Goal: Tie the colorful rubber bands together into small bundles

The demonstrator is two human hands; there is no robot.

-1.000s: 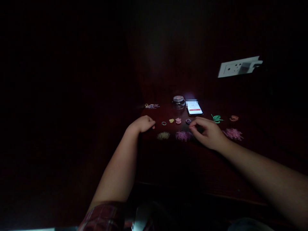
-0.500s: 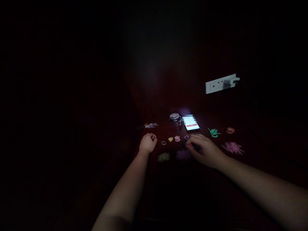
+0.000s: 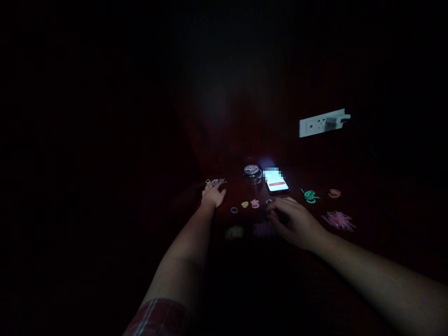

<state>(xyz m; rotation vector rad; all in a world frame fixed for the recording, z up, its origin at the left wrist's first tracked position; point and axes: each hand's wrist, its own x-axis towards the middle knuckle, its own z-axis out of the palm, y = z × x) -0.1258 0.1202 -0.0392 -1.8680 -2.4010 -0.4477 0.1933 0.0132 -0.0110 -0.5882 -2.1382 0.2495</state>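
My left hand [image 3: 214, 194] reaches over the table with its fingers spread, fingertips at a small heap of mixed-colour elastic bands [image 3: 220, 181]. A yellow band [image 3: 207, 181] lies by those fingertips. My right hand [image 3: 296, 221] hovers low with fingers loosely bent and the thumb apart; nothing shows between them. Close to its fingertips are a small purple band [image 3: 269, 202] and a dim purple heap of bands [image 3: 263, 229]. Between the hands lie pink bands [image 3: 255, 204], yellow bands [image 3: 244, 204] and a dark bluish band [image 3: 234, 210].
Behind the bands stand a lidded clear jar [image 3: 252, 175] and a lit phone [image 3: 276, 181]. Farther right are green bands [image 3: 310, 196], orange bands [image 3: 334, 193] and a pink heap [image 3: 339, 220]. A pale yellowish heap [image 3: 234, 232] lies in front. A socket strip [image 3: 322, 122] is on the wall.
My left hand has moved forward from a curled rest to the mixed heap, its fingers opening out. My right hand stays near the purple bands, its thumb and fingers a little farther apart.
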